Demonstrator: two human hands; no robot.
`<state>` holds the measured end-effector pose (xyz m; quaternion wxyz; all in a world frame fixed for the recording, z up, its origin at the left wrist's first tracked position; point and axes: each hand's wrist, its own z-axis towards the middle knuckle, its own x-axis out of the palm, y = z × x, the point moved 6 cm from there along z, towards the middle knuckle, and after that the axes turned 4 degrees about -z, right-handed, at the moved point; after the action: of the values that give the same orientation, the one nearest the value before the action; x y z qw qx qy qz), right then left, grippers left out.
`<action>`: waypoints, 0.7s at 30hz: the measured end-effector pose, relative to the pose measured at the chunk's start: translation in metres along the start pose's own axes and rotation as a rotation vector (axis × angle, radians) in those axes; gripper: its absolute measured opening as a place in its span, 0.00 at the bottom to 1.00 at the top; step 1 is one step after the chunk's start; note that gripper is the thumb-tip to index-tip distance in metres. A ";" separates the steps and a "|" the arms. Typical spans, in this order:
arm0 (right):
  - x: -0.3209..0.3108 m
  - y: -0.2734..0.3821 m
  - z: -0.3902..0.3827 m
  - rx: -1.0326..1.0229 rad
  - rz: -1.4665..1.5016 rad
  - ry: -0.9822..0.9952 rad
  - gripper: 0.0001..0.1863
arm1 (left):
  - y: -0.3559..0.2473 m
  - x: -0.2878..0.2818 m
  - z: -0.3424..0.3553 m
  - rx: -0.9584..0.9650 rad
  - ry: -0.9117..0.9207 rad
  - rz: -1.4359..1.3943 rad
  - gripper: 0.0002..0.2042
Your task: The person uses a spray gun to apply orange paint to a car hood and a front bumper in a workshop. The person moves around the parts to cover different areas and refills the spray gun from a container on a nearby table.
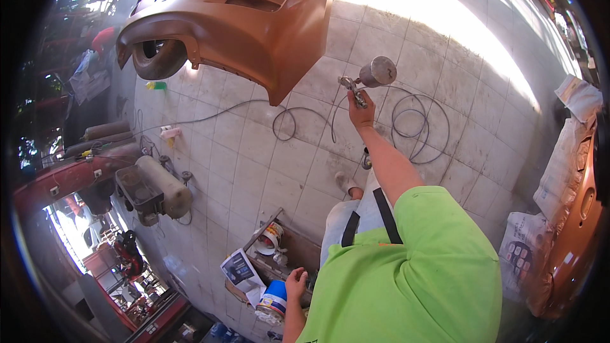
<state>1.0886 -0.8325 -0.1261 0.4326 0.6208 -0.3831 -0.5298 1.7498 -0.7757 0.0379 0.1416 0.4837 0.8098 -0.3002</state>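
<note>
"Holding the spray gun (351, 86) at the ready looks like the step in hand; where is it exactly?"

"In the right hand (362, 113), with the metal cup (379, 71) just beyond it and to its right. The fingers are wrapped round the handle, so that hand is closed on it."

"And the left hand (296, 283)?"

"Well back from the right one, fingers loosely bent and partly spread, with nothing visible in its grasp. The blue-and-white tin (272, 298) is just beside it, to its left; I can't tell whether they touch."

"What of the copper-coloured bumper (279, 19)?"

"Ahead of the right hand and to its left, apart from the sprayer. I see no spray, so I'd judge this a poised stage rather than active coating."

"Then what does the next move call for?"

"To my mind, a steady wrist and an even gap to the surface. The hose (412, 136) loops over the floor (254, 140) to both sides of that hand, so mind snags."
</note>
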 end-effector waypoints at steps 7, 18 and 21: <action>-0.006 0.013 0.076 0.100 -0.323 0.215 0.24 | -0.057 0.030 0.016 0.029 -0.041 -0.204 0.13; -0.041 0.145 -0.011 -0.048 0.100 0.739 0.16 | -0.144 0.072 0.049 0.143 -0.041 -0.229 0.13; -0.042 0.138 0.025 -0.047 -0.085 0.799 0.16 | -0.148 0.077 0.049 0.139 -0.055 -0.267 0.13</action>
<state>1.0554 -0.8424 0.0162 0.5393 0.7832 -0.1464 -0.2728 1.5803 -0.8044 0.0115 0.0886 0.3718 0.8401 -0.3849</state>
